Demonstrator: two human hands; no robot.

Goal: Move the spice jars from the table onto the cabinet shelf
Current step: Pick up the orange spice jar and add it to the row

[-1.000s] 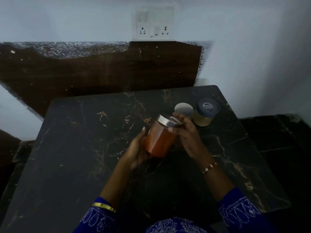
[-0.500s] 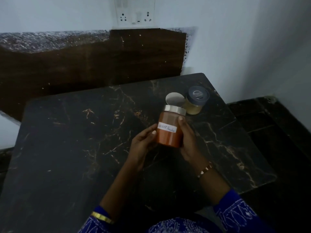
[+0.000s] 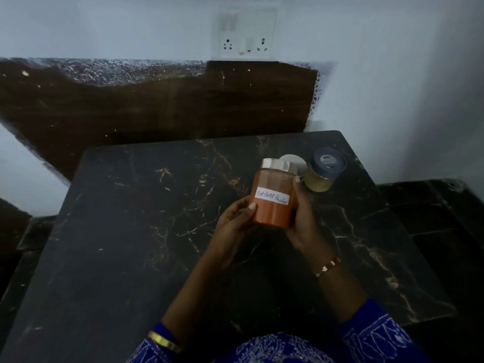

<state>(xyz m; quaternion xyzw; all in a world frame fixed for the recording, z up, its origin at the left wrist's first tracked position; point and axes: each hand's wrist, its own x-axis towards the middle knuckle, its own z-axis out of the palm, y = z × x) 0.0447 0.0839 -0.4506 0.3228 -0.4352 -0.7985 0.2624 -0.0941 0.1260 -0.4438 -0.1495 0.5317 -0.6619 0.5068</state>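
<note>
An orange jar of red chilli powder [image 3: 273, 197] with a silver lid and a white handwritten label is held upright above the black marble table [image 3: 131, 231]. My left hand [image 3: 233, 221] grips its left side and my right hand [image 3: 301, 218] wraps its right side. Behind the held jar a second jar with a silver lid [image 3: 294, 162] stands on the table, mostly hidden. To the right of that stands a jar of pale yellow powder with a dark blue lid [image 3: 324, 171]. No cabinet shelf is in view.
A dark wooden panel [image 3: 157, 106] leans against the white wall behind the table. A white socket plate [image 3: 247, 32] sits on the wall above it. Dark floor [image 3: 445, 218] lies to the right of the table's edge.
The jar has gone from tilted to upright, its label now facing me. My right hand slid from the lid down to the jar's right side. The camera view shifted slightly.
</note>
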